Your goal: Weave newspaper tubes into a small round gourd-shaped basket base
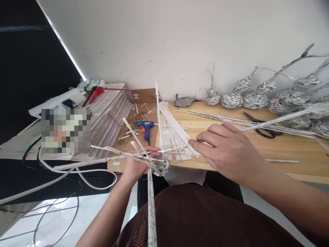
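A small round weave of rolled newspaper tubes [162, 166] is held in my left hand [136, 167] at the table's front edge. My left fingers wrap around its far side, partly hidden by the tubes. Loose tube ends stick out of the weave to the left, upward and toward my body. To the right, my right hand [227, 151] pinches a paper tube [279, 119] between thumb and fingers. This tube runs from the weave, through my right hand, and on toward the right edge. Flat paper strips [177, 127] lie fanned out on the table behind the weave.
A blue glue gun [147, 129] lies on scrap-strewn cardboard. Stacked newspapers [113, 116] stand left, with white cables [95, 170] hanging nearby. Black scissors [267, 130] and long paper tubes [218, 117] lie right. Several woven gourd shapes [231, 99] line the wall [180, 41].
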`<control>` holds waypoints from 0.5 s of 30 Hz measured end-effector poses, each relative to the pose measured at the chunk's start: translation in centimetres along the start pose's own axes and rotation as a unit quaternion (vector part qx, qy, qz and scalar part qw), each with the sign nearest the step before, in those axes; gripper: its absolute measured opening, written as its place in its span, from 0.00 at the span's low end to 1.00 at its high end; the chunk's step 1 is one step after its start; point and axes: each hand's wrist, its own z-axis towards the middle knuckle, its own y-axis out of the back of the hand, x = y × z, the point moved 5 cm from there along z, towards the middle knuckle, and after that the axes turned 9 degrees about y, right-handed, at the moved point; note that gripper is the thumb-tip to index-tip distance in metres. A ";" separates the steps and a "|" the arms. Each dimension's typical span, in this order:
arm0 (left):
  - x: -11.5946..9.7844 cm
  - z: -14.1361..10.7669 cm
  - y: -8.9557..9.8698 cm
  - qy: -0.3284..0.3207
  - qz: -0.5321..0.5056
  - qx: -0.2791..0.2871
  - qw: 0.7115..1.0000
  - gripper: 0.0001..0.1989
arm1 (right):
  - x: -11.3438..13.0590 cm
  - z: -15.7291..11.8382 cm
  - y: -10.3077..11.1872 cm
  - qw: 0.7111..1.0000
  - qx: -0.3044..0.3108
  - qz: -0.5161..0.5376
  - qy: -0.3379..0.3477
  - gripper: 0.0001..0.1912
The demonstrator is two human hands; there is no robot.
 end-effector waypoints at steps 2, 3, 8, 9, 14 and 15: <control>-0.2 -0.2 -0.2 0.000 0.004 0.012 1.000 0.07 | 0.4 0.2 -0.1 1.000 0.006 -0.001 -0.004 0.10; -0.2 -0.3 -0.2 -0.004 0.003 0.014 1.000 0.07 | 0.5 0.2 -0.3 1.000 0.012 0.002 -0.008 0.10; 0.3 -0.8 -0.6 -0.034 0.008 0.018 0.999 0.08 | 1.7 0.3 -1.7 0.998 0.040 0.048 -0.025 0.09; 0.5 -0.8 -0.8 -0.039 0.014 0.021 0.999 0.08 | 2.0 0.3 -2.1 0.997 0.047 0.061 -0.027 0.09; 0.9 -1.0 -1.1 -0.059 0.038 0.026 0.997 0.08 | 2.8 0.3 -3.3 0.992 0.065 0.098 -0.038 0.09; 0.9 -1.1 -1.2 -0.066 0.040 0.029 0.997 0.08 | 2.8 0.3 -3.5 0.992 0.066 0.101 -0.041 0.09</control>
